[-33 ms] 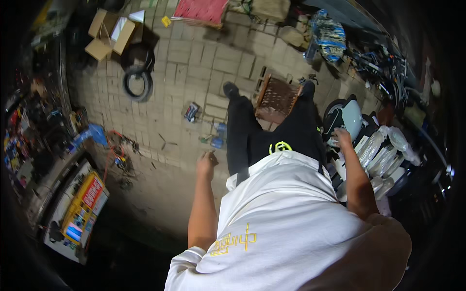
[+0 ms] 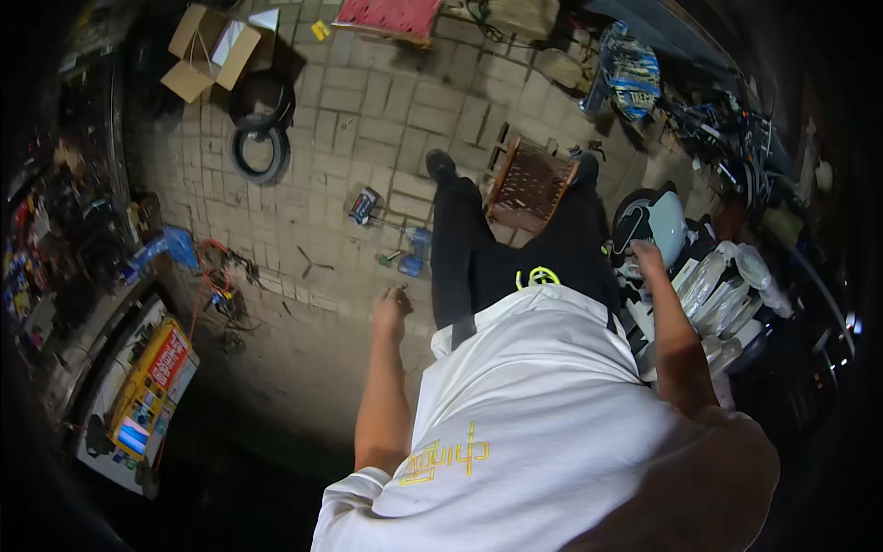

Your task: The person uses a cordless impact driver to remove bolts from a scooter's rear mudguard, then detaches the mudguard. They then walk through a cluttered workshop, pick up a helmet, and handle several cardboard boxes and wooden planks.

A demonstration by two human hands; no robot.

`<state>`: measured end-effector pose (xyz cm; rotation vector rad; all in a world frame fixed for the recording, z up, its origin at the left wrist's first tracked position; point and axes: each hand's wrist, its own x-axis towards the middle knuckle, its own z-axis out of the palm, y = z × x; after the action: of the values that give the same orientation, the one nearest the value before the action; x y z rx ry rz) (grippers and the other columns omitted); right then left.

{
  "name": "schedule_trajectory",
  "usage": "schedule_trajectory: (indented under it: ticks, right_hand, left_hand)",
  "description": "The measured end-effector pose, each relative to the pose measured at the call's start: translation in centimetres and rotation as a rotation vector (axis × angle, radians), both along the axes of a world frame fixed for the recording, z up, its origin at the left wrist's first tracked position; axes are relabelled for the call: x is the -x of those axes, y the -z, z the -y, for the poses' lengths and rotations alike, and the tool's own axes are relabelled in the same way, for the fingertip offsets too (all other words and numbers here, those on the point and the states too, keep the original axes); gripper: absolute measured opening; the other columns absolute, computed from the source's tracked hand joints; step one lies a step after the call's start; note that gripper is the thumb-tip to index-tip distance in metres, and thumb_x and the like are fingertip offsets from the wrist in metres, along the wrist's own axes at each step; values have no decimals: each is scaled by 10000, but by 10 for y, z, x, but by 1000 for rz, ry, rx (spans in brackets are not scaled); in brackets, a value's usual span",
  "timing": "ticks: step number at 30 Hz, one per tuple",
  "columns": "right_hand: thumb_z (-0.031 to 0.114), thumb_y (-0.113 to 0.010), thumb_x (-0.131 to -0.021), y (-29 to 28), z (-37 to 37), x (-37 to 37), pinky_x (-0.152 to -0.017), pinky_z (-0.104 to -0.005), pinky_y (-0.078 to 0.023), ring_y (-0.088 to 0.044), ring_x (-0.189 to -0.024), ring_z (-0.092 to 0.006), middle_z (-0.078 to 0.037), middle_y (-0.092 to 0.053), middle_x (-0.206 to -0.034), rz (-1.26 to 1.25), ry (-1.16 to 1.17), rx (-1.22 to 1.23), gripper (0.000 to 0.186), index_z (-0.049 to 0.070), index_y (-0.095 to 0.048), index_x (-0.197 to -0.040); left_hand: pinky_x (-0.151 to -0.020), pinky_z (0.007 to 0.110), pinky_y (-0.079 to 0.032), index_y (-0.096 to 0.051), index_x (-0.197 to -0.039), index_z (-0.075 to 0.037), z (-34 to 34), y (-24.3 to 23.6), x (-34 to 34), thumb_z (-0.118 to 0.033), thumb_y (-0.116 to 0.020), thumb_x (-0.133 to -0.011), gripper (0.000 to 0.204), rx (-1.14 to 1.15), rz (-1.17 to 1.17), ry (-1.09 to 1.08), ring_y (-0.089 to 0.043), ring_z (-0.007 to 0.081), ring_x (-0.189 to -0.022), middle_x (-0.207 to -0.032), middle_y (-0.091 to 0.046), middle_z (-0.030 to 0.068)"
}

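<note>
My left hand (image 2: pixel 392 304) hangs beside my left thigh, loosely curled, with nothing visible in it. On the floor just beyond it is a blue cordless drill (image 2: pixel 414 250), and farther off lies a small dark box (image 2: pixel 363 205) with blue and red on it. My right hand (image 2: pixel 646 258) hangs by my right thigh with its fingers partly spread. It overlaps the lower side of a pale blue rounded shell (image 2: pixel 668 225); whether it touches cannot be made out. Plastic-wrapped white parts (image 2: pixel 727 299) are piled beside that forearm.
A low woven-seat stool (image 2: pixel 532 187) stands between my feet. Tyres (image 2: pixel 260 155) and an open cardboard box (image 2: pixel 213 53) are at the far left. Red tubing (image 2: pixel 207 267) and a cluttered bench (image 2: pixel 69 248) line the left side. Dark bike-like parts (image 2: pixel 736 152) crowd the right.
The floor and the things on it sit slightly differently in the picture, as the view has tilted a little. Both hands stay in nearly the same place.
</note>
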<state>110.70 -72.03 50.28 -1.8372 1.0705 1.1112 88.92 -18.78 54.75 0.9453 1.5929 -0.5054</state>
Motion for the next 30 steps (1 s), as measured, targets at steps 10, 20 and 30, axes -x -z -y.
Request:
schedule_trajectory:
  ticks: [10, 20, 30]
  right_hand:
    - [205, -577, -947, -53, -213, -79, -650, -281, -487, -625, -773, -144, -73, -676, -955, 278, -506, -236, 301, -5, -601, -1161]
    - [207, -582, -940, -38, -187, -49, -604, -299, -466, -593, -701, -137, -73, -662, -893, 205, -429, -144, 276, -15, -626, -1097]
    - [240, -579, -940, 38, -241, -91, -690, -407, -492, -612, -765, -227, -144, -649, -942, 168, -1007, -211, 326, -35, -601, -1113]
  left_hand:
    - [-536, 314, -419, -627, -991, -31, -38, 4, 133, -204, -562, -926, 196, -15, -364, -93, -478, 158, -554, -658, -520, 31]
    - [-573, 315, -441, -543, -848, -29, -54, 5, 68, -133, -568, -901, 119, -22, 42, -40, -487, 157, -598, -692, -516, 43]
    - [-777, 336, -524, -505, -1213, 104, 50, -77, 100, 37, -482, -857, 363, -133, 233, -811, -597, 256, -876, -1062, -551, 177]
